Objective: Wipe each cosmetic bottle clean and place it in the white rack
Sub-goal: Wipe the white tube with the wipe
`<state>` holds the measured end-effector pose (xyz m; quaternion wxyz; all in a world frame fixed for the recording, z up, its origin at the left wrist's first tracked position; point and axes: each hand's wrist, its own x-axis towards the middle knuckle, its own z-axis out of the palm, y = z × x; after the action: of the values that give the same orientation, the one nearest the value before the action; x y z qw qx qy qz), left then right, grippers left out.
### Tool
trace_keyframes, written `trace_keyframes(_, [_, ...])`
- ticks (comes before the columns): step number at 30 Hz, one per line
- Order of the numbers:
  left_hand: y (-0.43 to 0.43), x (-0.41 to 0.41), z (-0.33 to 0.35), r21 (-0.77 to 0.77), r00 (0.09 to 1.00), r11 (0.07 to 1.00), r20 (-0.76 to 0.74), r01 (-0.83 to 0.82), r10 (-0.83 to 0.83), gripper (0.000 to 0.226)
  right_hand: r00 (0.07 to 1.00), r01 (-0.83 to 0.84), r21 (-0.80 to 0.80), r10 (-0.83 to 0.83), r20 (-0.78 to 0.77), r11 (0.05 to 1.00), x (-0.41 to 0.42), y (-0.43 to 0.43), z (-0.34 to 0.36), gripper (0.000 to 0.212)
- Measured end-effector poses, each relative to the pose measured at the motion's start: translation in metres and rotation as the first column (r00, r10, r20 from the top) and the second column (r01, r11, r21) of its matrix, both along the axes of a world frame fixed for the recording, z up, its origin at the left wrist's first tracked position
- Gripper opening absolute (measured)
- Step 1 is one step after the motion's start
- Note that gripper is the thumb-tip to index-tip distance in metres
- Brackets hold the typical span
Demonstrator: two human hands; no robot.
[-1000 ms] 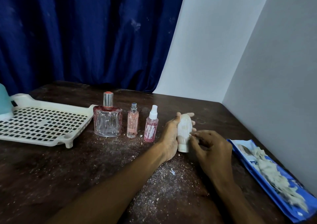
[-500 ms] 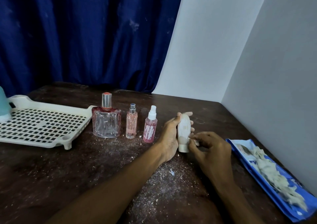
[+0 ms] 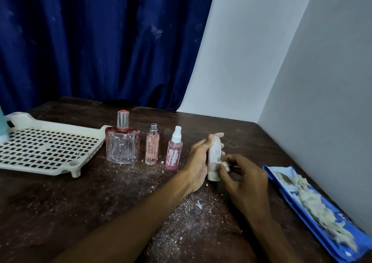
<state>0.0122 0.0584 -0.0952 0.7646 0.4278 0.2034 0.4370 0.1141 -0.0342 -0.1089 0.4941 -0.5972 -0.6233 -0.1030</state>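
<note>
The small white bottle (image 3: 214, 158) is a little right of the frame's centre. The left hand (image 3: 198, 162) grasps its body, and the right hand (image 3: 243, 174) pinches a small wad (image 3: 225, 164) against its lower side, so I judge the wiping is in progress. Left of it stand the large glass bottle (image 3: 122, 146), the slim pink bottle (image 3: 152, 148) and the pink spray bottle (image 3: 174, 154), all still dusty. On the white rack (image 3: 40, 168), at far left, stands only a teal thing (image 3: 3, 127), cut by the edge.
</note>
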Motion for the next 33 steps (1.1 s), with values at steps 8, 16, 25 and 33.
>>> trace_keyframes(8, [-0.0011,0.0007,-0.0013,0.003,1.000,1.000,0.001,0.003,-0.003,0.037,0.993,-0.030,0.001,0.030,-0.116,1.000,-0.0025,-0.0009,0.0014,0.031])
trace_keyframes(16, [-0.0016,0.0012,-0.0026,0.012,1.000,1.000,0.002,-0.005,0.005,0.036,0.993,-0.001,0.002,0.001,-0.121,1.000,-0.0011,-0.0015,0.0005,0.030])
trace_keyframes(25, [-0.0014,0.0024,-0.0023,-0.010,1.000,1.000,0.021,-0.001,0.001,0.034,0.991,-0.033,-0.010,0.031,-0.127,0.999,-0.0033,-0.0019,0.0012,0.036])
trace_keyframes(33, [-0.0010,0.0026,-0.0016,-0.025,1.000,1.000,0.020,-0.001,0.002,0.031,0.994,-0.048,-0.030,0.045,-0.105,0.998,-0.0054,-0.0018,0.0018,0.040])
